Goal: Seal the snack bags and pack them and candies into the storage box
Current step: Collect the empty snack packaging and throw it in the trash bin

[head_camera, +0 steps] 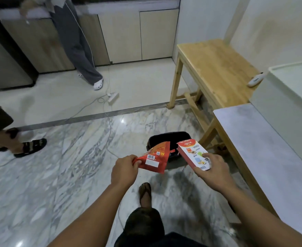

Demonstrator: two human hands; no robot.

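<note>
My left hand pinches the corner of a red snack bag with a barcode label, held flat above the floor. My right hand grips a red and white snack box by its lower end, tilted up to the left. Both are held over a black bag standing on the marble floor. A white storage box stands on the table at the right, its inside hidden from here. No candies are in view.
A grey-topped table runs along the right, with a wooden table behind it carrying a white remote. Two other people stand at the left and back. A power strip and cables lie on the floor.
</note>
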